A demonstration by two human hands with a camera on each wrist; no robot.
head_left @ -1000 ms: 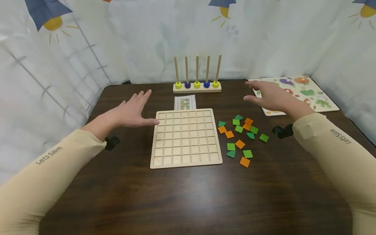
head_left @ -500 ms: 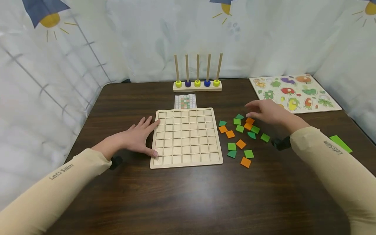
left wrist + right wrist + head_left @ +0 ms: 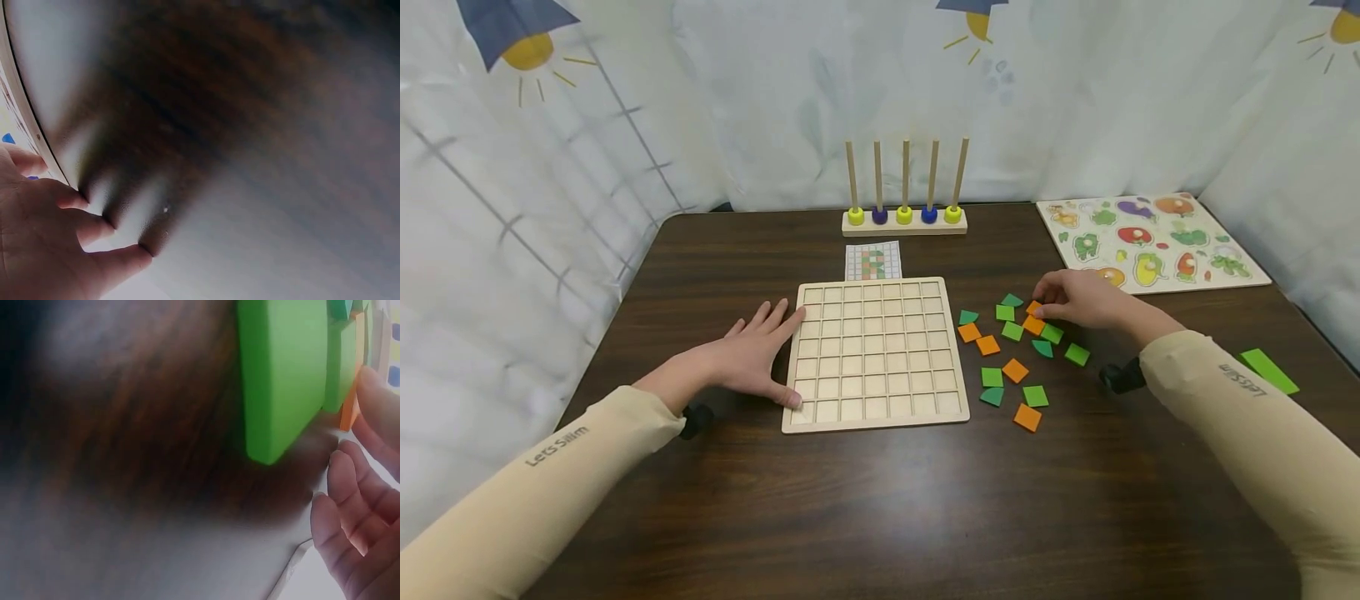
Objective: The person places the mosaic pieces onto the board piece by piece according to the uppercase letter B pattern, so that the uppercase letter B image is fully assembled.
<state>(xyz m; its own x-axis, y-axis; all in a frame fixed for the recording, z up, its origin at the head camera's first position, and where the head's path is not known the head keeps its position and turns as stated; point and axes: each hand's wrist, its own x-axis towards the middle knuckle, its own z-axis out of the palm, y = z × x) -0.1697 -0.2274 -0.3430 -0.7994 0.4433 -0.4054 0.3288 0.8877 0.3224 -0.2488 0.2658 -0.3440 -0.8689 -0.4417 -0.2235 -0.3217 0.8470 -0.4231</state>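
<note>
A square wooden grid board (image 3: 874, 364) lies flat in the middle of the table. My left hand (image 3: 741, 360) is spread at its left side, thumb and index finger touching the rim; in the left wrist view the other fingertips rest on the tabletop. To the right of the board are scattered orange, light green and dark green tiles. My right hand (image 3: 1088, 302) reaches the far side of this group, its thumb and index finger pinching an orange square tile (image 3: 1035, 307). In the right wrist view a green tile (image 3: 289, 375) is large and near, with the orange tile's edge at the thumb.
A small printed pattern card (image 3: 872, 261) sits just behind the board. Farther back stands a rack of wooden pegs (image 3: 904, 223) with yellow, blue and purple rings. A vegetable puzzle board (image 3: 1157, 237) lies back right, a long green strip (image 3: 1270, 372) near the right sleeve.
My left hand has come down onto the board's left edge. My right hand has lowered from above the puzzle board to the tiles, and its fingers have closed around an orange one.
</note>
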